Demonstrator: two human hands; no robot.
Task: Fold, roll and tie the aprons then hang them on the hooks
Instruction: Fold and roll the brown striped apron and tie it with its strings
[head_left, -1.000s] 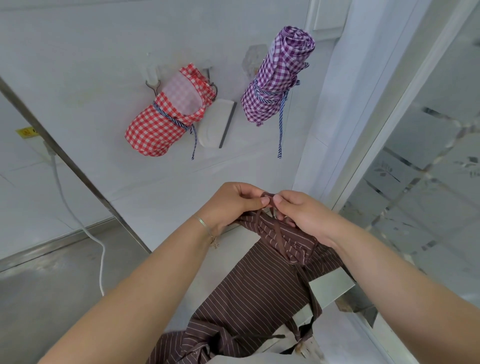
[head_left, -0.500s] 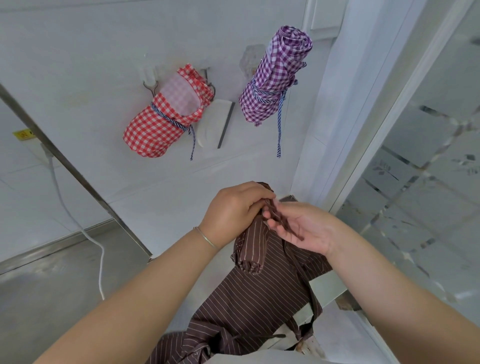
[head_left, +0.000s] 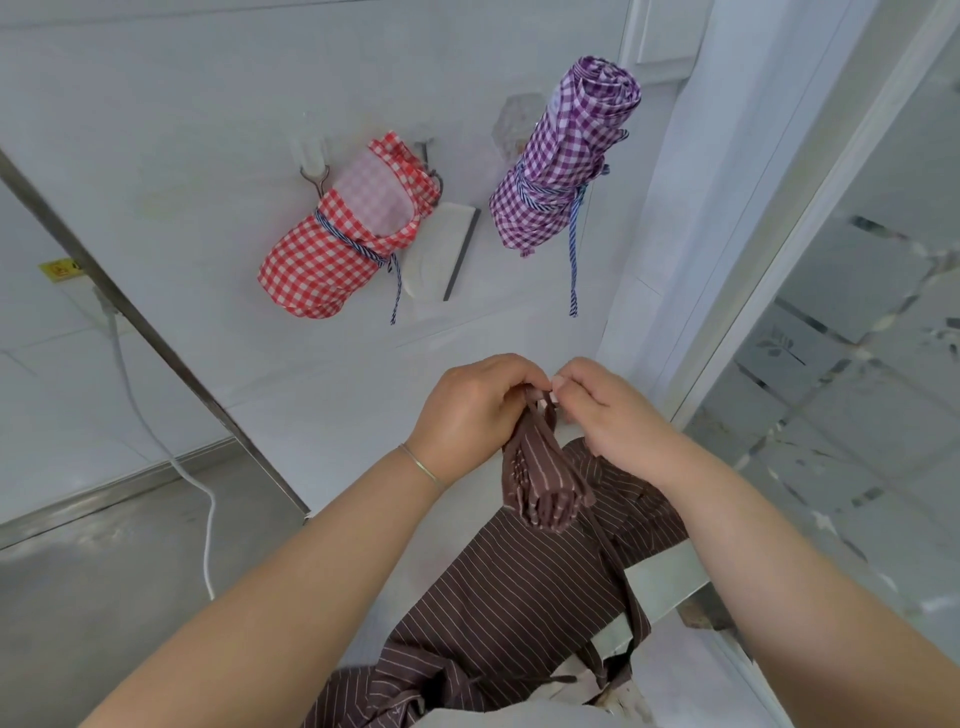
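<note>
Head view showed the left hand (head_left: 470, 415) and the right hand (head_left: 613, 415) side by side, their curled fingers pinching the top of a brown striped apron (head_left: 519, 587), with a small gathered roll of its cloth hanging just below the fingertips and the rest trailing down toward the person. Well above the fingers, a rolled red gingham apron (head_left: 337, 244) and a rolled purple gingham apron (head_left: 563, 161), each tied with a striped cord, hung on the white wall (head_left: 182, 130).
</note>
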